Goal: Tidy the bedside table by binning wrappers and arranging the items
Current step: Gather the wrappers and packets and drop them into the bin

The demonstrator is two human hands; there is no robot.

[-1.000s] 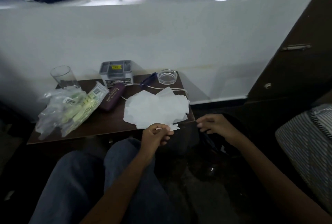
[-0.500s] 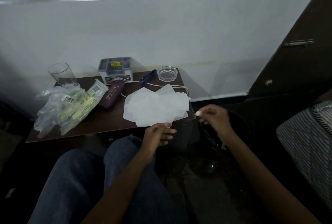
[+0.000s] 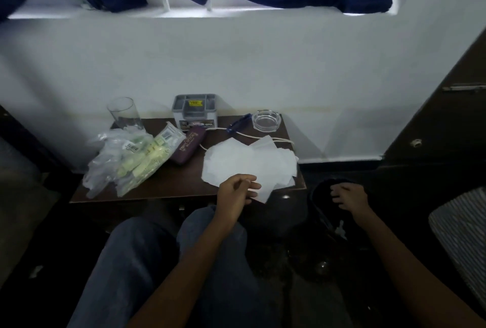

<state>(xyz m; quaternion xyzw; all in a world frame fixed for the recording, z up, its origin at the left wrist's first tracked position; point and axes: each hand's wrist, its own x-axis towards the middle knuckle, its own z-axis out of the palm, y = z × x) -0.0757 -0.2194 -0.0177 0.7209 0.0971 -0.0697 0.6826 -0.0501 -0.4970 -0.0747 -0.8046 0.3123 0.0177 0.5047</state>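
"OPEL" on grey desk organizer (image 3: pixel 195 114)

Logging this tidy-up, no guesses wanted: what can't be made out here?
Head view only.
- bin: inside lost in darkness.
- right hand: over the bin, too dim to tell if it holds anything.
- left hand: its fingers hide any grip on the white papers.
- purple case: print too small.

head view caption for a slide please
Left hand on white papers at the bedside table edge; right hand open over a dark bin.
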